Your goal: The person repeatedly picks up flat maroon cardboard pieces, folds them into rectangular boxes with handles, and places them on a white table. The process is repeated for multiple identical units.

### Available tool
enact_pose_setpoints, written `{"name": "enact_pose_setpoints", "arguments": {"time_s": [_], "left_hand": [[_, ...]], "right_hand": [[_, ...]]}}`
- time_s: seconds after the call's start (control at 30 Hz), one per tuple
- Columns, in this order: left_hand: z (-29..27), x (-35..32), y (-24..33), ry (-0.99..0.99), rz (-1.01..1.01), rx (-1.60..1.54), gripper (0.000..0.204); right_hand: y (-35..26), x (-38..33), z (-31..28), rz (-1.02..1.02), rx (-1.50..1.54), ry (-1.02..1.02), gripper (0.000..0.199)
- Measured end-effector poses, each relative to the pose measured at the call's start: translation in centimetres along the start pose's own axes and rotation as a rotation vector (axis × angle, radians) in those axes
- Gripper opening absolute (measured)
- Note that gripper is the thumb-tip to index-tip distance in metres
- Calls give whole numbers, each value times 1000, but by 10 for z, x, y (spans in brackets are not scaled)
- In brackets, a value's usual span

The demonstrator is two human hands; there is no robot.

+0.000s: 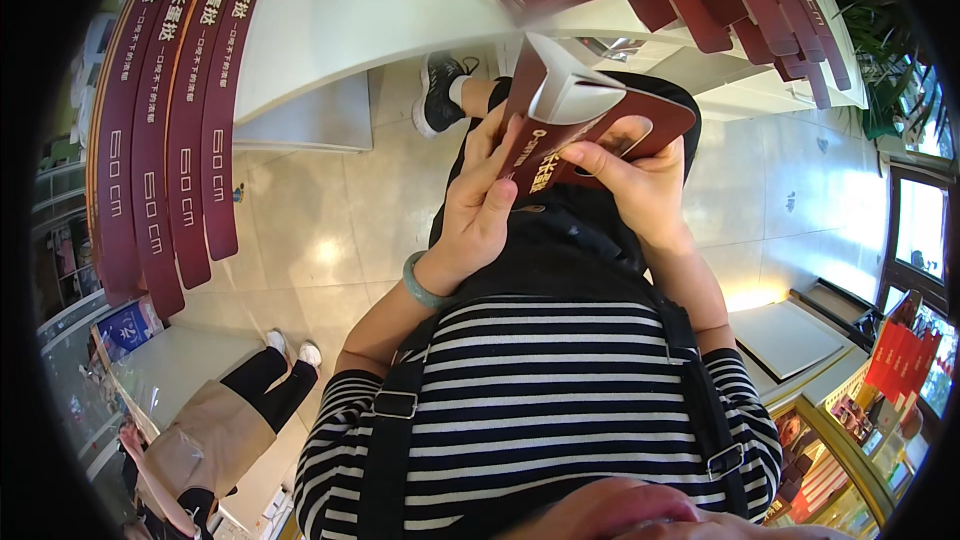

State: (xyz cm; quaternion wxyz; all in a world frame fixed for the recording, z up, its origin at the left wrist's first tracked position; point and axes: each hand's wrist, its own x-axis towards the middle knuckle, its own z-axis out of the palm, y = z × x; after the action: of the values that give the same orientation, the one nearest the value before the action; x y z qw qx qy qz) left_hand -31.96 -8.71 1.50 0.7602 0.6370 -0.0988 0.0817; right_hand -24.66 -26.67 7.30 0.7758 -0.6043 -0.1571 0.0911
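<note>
maroon cardboard box point(578, 132) sits between the person's left hand point(474, 218) and right hand point(642, 185), both curled around it, near the smooth white table's point(330, 20) edge; shiny pale floor tiles point(300, 210) stretch either side.

Place: shop | maroon cartons point(222, 90) along white counter point(330, 10) | gold-framed display case point(843, 455)

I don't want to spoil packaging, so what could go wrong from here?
The dark red cardboard carton could crease if the left hand or right hand tightens its grip. Its open white end flaps might bend. The long maroon cardboard cartons at left appear to overhang the white tabletop; a bump could dislodge them.
</note>
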Motion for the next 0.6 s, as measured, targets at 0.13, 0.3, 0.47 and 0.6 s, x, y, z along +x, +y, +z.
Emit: {"name": "enact_pose_setpoints", "arguments": {"time_s": [0.13, 0.3, 0.47, 0.6], "left_hand": [[0, 15, 20, 7, 44, -30, 47], [-12, 57, 48, 90, -94, -5, 26], [-6, 90, 44, 469, 106, -340, 20], [8, 98, 35, 548, 134, -438, 26]], "right_hand": [[1, 0, -8, 40, -49, -13, 16], [-9, 5, -8, 92, -310, -94, 28], [15, 11, -6, 35, 301, 18, 76], [31, 18, 8, 75, 273, 114, 32]]}}
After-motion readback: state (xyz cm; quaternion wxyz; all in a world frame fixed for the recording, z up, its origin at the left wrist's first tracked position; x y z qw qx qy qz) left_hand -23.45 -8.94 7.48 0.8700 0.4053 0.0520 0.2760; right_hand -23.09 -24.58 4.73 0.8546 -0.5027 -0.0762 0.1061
